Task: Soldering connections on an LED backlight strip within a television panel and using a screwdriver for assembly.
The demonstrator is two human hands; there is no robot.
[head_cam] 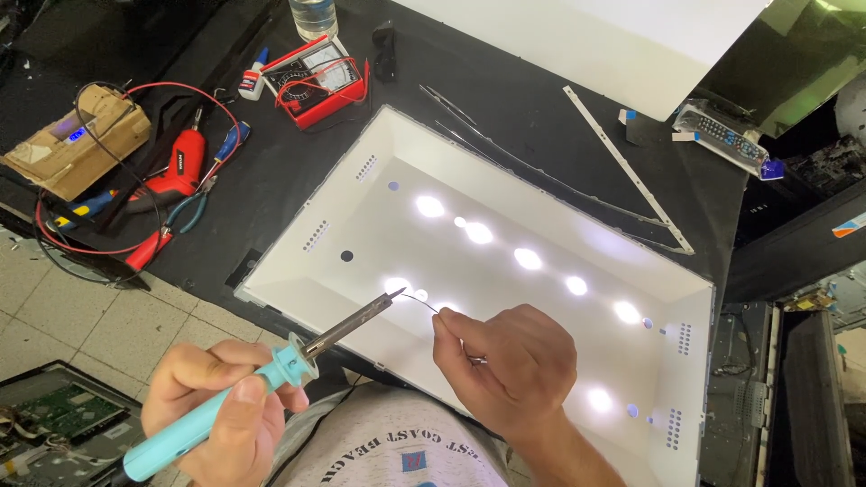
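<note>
My left hand (216, 406) grips a turquoise-handled soldering iron (271, 374), its metal tip pointing up and right over the near edge of a white backlight tray (379, 162). My right hand (510, 365) pinches a thin solder wire (424, 302) whose free end meets the iron's tip. Several round lights glow in two rows inside the tray (528, 259). Both hands hover just above the tray's near wall.
On the black bench at the left lie a red electric screwdriver (176, 171), pliers, red and black leads, a cardboard box (72, 140), a glue bottle (253, 77) and a red multimeter (316, 81). A thin strip (622, 167), a remote control (722, 135) and a white panel lie behind.
</note>
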